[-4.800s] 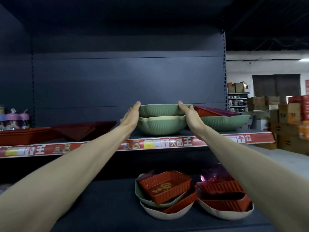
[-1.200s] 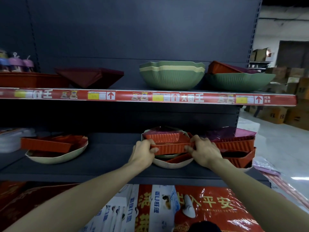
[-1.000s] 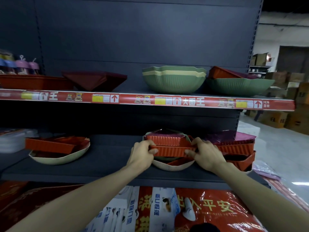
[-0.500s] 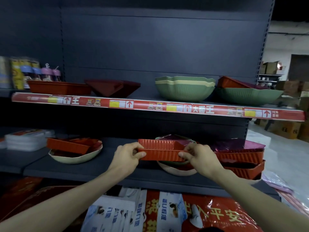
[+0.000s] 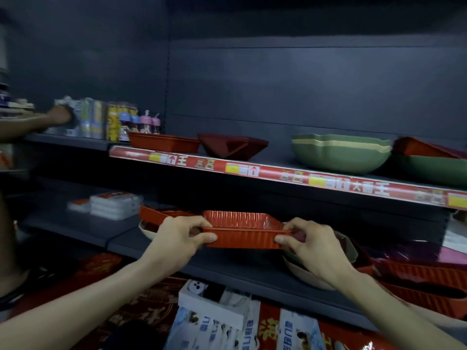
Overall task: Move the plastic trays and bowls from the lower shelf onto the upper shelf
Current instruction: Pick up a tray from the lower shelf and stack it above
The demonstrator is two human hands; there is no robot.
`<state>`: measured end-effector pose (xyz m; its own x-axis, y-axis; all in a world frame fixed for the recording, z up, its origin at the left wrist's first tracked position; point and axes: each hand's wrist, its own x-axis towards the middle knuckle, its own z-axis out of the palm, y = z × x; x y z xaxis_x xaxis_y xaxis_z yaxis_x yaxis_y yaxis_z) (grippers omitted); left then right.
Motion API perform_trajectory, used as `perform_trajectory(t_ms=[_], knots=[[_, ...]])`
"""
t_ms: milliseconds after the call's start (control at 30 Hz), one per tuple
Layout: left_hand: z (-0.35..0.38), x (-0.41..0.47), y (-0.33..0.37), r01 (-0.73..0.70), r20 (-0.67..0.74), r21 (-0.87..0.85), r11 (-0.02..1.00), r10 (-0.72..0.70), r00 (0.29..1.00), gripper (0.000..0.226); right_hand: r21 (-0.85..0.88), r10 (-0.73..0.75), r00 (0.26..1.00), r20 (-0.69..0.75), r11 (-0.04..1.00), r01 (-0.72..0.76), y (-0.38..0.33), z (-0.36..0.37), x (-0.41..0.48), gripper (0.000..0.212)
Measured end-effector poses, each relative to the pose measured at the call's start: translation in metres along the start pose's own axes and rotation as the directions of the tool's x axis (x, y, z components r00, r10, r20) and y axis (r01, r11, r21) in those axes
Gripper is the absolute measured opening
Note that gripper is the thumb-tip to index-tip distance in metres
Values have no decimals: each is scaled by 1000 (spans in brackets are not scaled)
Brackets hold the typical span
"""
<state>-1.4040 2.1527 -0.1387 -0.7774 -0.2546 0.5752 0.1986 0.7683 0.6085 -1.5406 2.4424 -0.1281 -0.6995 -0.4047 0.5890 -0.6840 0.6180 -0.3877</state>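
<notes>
A ribbed red plastic tray [image 5: 242, 232] hangs in the air in front of the lower shelf [image 5: 227, 267]. My left hand [image 5: 178, 238] grips its left end and my right hand [image 5: 313, 245] pinches its right end. On the upper shelf [image 5: 252, 170] stand a red tray [image 5: 163, 142], dark red square bowls [image 5: 231, 146], stacked green bowls [image 5: 338, 152] and another green bowl [image 5: 434, 168] with a red tray in it. More red trays [image 5: 424, 279] and pale bowls [image 5: 305, 275] lie on the lower shelf at the right.
Bottles and cans [image 5: 118, 122] stand at the upper shelf's left end, where another person's hand [image 5: 59, 116] reaches. White packs [image 5: 111, 204] lie on the lower shelf at the left. Printed bags [image 5: 227, 324] fill the space below. Another red tray in a pale bowl [image 5: 151, 218] sits behind my left hand.
I have lifted the red tray off its stack and carried it leftward and up. My view has swung left, and another person's hand has come into sight at the far left.
</notes>
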Motion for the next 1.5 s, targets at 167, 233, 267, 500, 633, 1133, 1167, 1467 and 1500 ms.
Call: perform_trajectory(t_ms=[167, 233, 267, 500, 633, 1133, 1167, 1467, 1500], knots=[[-48, -15, -2, 9, -56, -27, 1000, -11, 998, 7, 45, -94, 996, -4, 995, 94, -41, 7, 6, 18], [-64, -20, -2, 10, -75, -38, 999, -13, 997, 9, 50, -115, 993, -14, 992, 115, -57, 8, 10, 19], [-72, -23, -2, 9, -87, -35, 999, -12, 996, 10, 52, -123, 992, -20, 991, 124, -66, 8, 11, 22], [-131, -31, 1, -113, -179, 74, 991, 125, 976, 7, 97, -236, 961, -147, 963, 252, -116, -2, 19, 27], [-163, -22, 0, -236, -219, 144, 961, 263, 940, 5, 101, -294, 924, -243, 940, 325, -146, -6, 31, 27], [-231, 55, -42, -411, -247, 449, 794, 552, 796, 28, -230, -512, 744, -428, 858, 459, -212, -3, 107, 29], [-233, 63, -44, -421, -249, 449, 789, 562, 788, 22, -253, -524, 734, -432, 851, 459, -214, -1, 114, 28], [-247, 146, -49, -410, -250, 518, 751, 591, 767, 14, -296, -512, 741, -435, 858, 420, -216, 11, 183, 31], [-248, 155, -49, -405, -240, 522, 751, 585, 775, 13, -292, -506, 749, -428, 862, 415, -216, 12, 191, 33]])
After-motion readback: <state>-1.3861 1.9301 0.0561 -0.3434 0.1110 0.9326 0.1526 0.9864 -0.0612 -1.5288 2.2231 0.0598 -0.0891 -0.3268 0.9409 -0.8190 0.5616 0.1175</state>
